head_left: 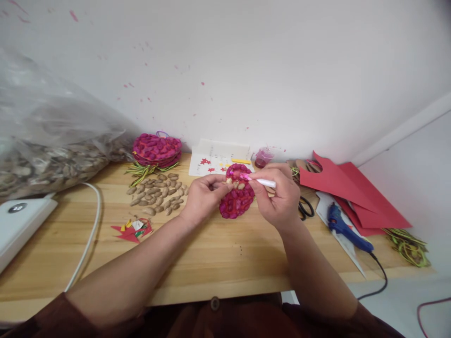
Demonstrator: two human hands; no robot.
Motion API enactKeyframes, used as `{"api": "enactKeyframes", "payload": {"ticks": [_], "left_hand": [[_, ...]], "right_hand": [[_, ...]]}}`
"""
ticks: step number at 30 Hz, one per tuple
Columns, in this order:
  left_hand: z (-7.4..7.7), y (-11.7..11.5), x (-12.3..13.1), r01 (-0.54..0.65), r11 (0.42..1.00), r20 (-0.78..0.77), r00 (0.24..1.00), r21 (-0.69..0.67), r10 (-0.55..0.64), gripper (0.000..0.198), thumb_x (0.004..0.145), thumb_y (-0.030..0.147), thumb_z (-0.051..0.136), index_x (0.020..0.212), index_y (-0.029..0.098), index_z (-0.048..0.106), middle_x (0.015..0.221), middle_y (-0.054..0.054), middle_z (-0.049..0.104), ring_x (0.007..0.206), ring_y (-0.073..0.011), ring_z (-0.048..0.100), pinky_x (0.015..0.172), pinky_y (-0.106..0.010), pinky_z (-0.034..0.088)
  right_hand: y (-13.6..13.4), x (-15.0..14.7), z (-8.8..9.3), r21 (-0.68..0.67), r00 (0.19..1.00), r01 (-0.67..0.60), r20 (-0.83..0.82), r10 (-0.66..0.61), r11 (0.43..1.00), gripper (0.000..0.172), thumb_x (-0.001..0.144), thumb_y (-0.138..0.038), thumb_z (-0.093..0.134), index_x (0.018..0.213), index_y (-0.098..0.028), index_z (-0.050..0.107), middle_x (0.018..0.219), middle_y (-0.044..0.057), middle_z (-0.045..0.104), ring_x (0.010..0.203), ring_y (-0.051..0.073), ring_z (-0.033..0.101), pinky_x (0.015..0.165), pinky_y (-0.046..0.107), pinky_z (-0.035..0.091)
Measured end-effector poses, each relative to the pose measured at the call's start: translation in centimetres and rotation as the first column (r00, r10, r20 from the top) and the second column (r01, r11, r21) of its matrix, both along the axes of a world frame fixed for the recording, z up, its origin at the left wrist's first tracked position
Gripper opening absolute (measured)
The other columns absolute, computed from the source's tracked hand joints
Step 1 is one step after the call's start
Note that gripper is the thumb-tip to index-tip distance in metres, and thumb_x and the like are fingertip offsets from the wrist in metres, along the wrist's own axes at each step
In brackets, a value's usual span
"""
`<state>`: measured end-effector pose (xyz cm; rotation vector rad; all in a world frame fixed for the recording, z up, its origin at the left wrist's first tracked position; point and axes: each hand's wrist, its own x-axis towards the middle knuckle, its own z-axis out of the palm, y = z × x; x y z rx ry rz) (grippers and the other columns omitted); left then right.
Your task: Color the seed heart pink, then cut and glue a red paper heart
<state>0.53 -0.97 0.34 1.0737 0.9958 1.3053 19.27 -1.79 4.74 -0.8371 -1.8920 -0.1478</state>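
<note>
Over the magenta piece (234,203), right fingers (260,193) pinch a white-handled brush (267,182).

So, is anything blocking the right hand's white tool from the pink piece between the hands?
Nothing visible: the white tool in the right hand extends over the pink piece. The left hand is at the piece's left edge, beside the tool's pink end.

The peanut-covered ornament (234,205) is coloured magenta. The pen-like tool (267,182) is coloured white and pink; the white wall (225,70) is pink-spattered.
</note>
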Motion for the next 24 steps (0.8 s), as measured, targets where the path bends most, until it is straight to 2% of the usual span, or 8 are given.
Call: {"api": "enactKeyframes", "payload": {"ticks": [5,10,14,20,24], "left_hand": [[0.06,0.0,0.04,0.033,0.998,0.063,0.998,-0.055,-0.03,0.034,0.063,0.036,0.089,0.085,0.014,0.077,0.06,0.002,0.06,0.051,-0.0073,0.044,0.052,-0.022,0.034],[0.31,-0.05,0.06,0.061,0.993,0.122,0.991,-0.098,-0.049,0.036,0.06,0.036,0.091,0.085,0.012,0.079,0.063,-0.001,0.065,0.051,-0.0076,0.046,0.051,-0.021,0.037],[0.23,0.0,0.08,0.07,0.992,0.155,0.986,-0.107,-0.053,0.036,0.06,0.035,0.092,0.084,0.012,0.079,0.064,-0.002,0.066,0.051,-0.0076,0.048,0.051,-0.021,0.038],[0.24,-0.01,0.13,0.063,0.991,0.158,0.986,-0.119,-0.044,0.037,0.059,0.035,0.092,0.085,0.012,0.08,0.065,-0.002,0.067,0.051,-0.0076,0.048,0.05,-0.021,0.037],[0.21,0.03,0.19,0.054,0.993,0.141,0.989,-0.107,-0.038,0.037,0.059,0.035,0.092,0.085,0.012,0.08,0.063,-0.001,0.066,0.05,-0.0072,0.046,0.049,-0.021,0.036]], "right_hand": [[0.14,0.3,0.0,-0.007,0.999,0.013,-0.039,-0.013,1.0,0.013,0.091,-0.017,0.07,0.101,-0.025,0.072,0.091,0.004,0.073,0.092,0.022,0.065,0.085,0.042,0.054],[-0.01,0.23,0.12,-0.02,0.998,-0.031,-0.048,0.03,0.999,0.015,0.09,-0.014,0.07,0.101,-0.024,0.071,0.091,0.003,0.072,0.093,0.021,0.064,0.085,0.041,0.053],[0.1,0.35,0.13,-0.016,0.999,0.0,-0.049,-0.001,1.0,0.013,0.091,-0.016,0.07,0.101,-0.025,0.072,0.091,0.004,0.072,0.092,0.022,0.063,0.085,0.043,0.052],[0.06,0.4,0.09,-0.023,0.998,-0.035,-0.054,0.034,0.999,0.014,0.091,-0.016,0.07,0.101,-0.025,0.071,0.091,0.003,0.072,0.091,0.022,0.064,0.085,0.042,0.053],[0.06,0.44,0.09,-0.021,0.999,0.007,-0.053,-0.008,1.0,0.012,0.092,-0.017,0.069,0.101,-0.025,0.072,0.091,0.004,0.072,0.092,0.022,0.064,0.085,0.043,0.052]]}}
